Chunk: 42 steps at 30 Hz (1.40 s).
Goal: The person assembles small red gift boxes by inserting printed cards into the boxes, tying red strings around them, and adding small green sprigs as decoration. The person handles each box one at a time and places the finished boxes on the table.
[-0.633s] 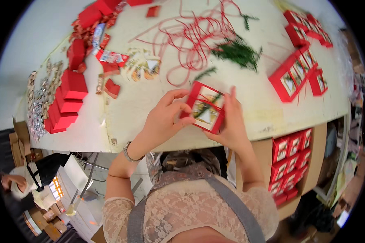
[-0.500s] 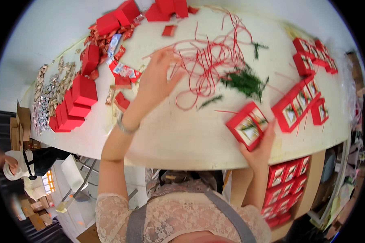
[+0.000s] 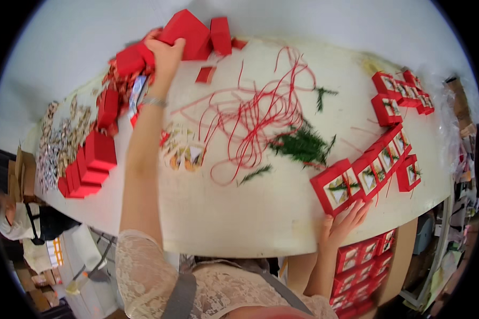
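Note:
At the far left of the table, my left hand (image 3: 166, 53) is closed on a plain red box (image 3: 186, 33), thumb across its near side. My right hand (image 3: 348, 222) lies at the near right, fingers stretched out, against the near side of a decorated red box (image 3: 335, 187). That box has a pale window with a green sprig and thin red cord, and stands at the near end of a row of similar boxes (image 3: 389, 151). Between the hands spreads a tangle of red cord (image 3: 255, 119), with a pile of green sprigs (image 3: 303, 143) beside it.
Plain red boxes (image 3: 101, 150) stand at the left, near silver and gold wrapped pieces (image 3: 64, 143) and red packets (image 3: 123, 80). More decorated boxes (image 3: 404, 90) are at the far right. Below the table edge, a carton (image 3: 402, 250) holds many decorated boxes.
My left hand has moved from over the cord to the plain boxes at the far left and gripped one. My right hand has put the decorated box against the row and loosened its hold.

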Each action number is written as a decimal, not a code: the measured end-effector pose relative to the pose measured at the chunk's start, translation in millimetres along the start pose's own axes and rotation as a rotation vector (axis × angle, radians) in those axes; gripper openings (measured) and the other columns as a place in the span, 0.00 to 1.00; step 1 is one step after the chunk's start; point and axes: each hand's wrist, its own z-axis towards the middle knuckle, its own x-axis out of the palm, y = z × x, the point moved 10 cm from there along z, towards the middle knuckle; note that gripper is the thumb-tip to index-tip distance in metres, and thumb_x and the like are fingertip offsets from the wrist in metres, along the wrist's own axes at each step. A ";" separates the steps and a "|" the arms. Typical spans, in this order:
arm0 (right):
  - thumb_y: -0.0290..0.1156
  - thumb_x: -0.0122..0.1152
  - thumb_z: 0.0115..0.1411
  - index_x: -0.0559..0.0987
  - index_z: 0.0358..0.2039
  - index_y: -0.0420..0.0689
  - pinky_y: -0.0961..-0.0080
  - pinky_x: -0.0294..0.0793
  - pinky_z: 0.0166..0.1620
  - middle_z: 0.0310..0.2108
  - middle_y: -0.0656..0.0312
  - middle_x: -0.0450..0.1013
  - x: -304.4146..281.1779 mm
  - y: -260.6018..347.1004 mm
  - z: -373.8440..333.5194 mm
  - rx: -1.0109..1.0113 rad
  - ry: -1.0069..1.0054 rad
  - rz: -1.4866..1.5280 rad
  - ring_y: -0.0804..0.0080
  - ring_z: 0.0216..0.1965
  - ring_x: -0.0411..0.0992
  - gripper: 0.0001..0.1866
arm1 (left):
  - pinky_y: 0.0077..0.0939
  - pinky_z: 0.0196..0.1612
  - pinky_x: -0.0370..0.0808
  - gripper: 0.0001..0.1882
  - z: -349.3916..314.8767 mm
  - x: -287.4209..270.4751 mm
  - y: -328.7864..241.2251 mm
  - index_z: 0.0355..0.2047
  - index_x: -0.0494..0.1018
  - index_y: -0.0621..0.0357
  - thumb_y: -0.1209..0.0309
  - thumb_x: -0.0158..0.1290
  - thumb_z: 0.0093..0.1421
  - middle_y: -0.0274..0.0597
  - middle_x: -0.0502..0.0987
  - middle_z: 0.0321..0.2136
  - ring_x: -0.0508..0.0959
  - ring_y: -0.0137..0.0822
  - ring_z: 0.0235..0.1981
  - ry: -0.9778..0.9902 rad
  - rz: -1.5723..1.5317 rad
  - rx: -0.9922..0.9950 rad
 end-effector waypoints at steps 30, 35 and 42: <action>0.32 0.59 0.62 0.79 0.46 0.39 0.81 0.71 0.42 0.34 0.62 0.79 60.8 306.6 -11.3 -0.332 0.568 0.778 0.81 0.36 0.72 0.15 | 0.28 0.47 0.77 0.26 -295.6 -278.7 -189.2 0.58 0.62 0.69 0.77 0.55 0.61 0.53 0.72 0.51 0.77 0.39 0.48 0.378 -0.751 -0.789; 0.31 0.64 0.51 0.82 0.38 0.45 0.69 0.67 0.40 0.35 0.62 0.76 -26.0 320.0 -57.9 -0.781 -0.135 0.435 0.69 0.34 0.72 0.12 | 0.24 0.43 0.80 0.26 -322.9 -289.4 -205.0 0.59 0.59 0.72 0.80 0.52 0.62 0.50 0.77 0.44 0.81 0.36 0.42 0.377 -0.713 -0.935; 0.30 0.63 0.44 0.79 0.35 0.45 0.68 0.66 0.43 0.36 0.66 0.74 -30.0 329.1 -112.3 -1.035 0.102 0.467 0.71 0.36 0.72 0.15 | 0.25 0.48 0.78 0.31 -330.4 -293.3 -238.1 0.65 0.52 0.67 0.86 0.46 0.61 0.47 0.74 0.50 0.77 0.32 0.48 0.430 -0.819 -0.811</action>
